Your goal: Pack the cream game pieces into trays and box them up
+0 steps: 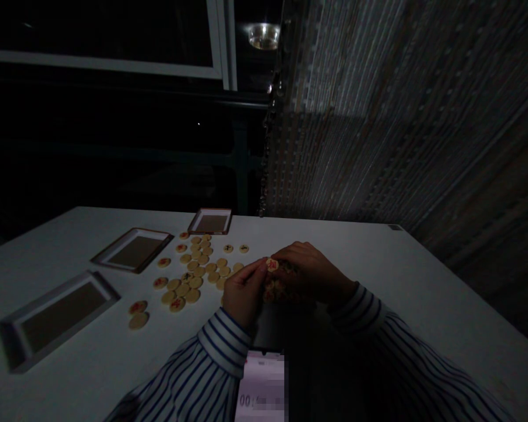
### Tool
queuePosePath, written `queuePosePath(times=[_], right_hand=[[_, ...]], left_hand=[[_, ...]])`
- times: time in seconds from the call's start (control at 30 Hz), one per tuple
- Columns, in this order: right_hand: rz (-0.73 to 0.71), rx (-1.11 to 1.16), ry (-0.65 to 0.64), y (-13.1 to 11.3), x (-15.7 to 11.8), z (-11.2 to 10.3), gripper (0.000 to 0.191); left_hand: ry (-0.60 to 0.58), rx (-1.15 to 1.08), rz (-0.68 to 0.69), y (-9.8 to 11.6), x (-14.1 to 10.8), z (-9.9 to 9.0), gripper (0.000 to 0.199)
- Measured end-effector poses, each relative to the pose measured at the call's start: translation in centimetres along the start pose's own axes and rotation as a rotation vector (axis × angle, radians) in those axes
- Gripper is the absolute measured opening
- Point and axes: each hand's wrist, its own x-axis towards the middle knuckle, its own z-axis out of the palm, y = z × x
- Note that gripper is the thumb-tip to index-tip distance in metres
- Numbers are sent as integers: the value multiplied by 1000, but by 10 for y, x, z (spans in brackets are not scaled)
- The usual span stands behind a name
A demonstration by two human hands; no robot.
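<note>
A round Chinese chess piece (271,265) with a red character sits at the fingertips of my left hand (245,293), pinched by thumb and forefinger. My right hand (310,271) is curled beside it, its fingertips meeting the piece's upper edge; what is inside its fingers is hidden. Below my right hand, in deep shadow, more chess pieces (275,291) with red characters lie close together; what they rest on is too dark to tell. Left of my hands, several pale wooden pieces (195,282) are scattered, mostly blank side up, a few showing red or black characters.
Three shallow open boxes or lids stand left and back: a near one (64,346), a middle one (143,266) and a far one (222,211). A lit phone (261,387) lies in front of me on the white table (422,305). A bead curtain (356,146) hangs behind.
</note>
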Motion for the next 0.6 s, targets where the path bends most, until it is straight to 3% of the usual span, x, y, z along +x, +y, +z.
queuePosePath(times=[0.4, 0.6], right_hand=[[-13, -99, 80, 7, -3, -13, 28], [2, -141, 105, 12, -5, -19, 27]], left_hand=[[1, -106, -90, -5, 0, 1, 36], [65, 112, 14, -6, 2, -2, 34]])
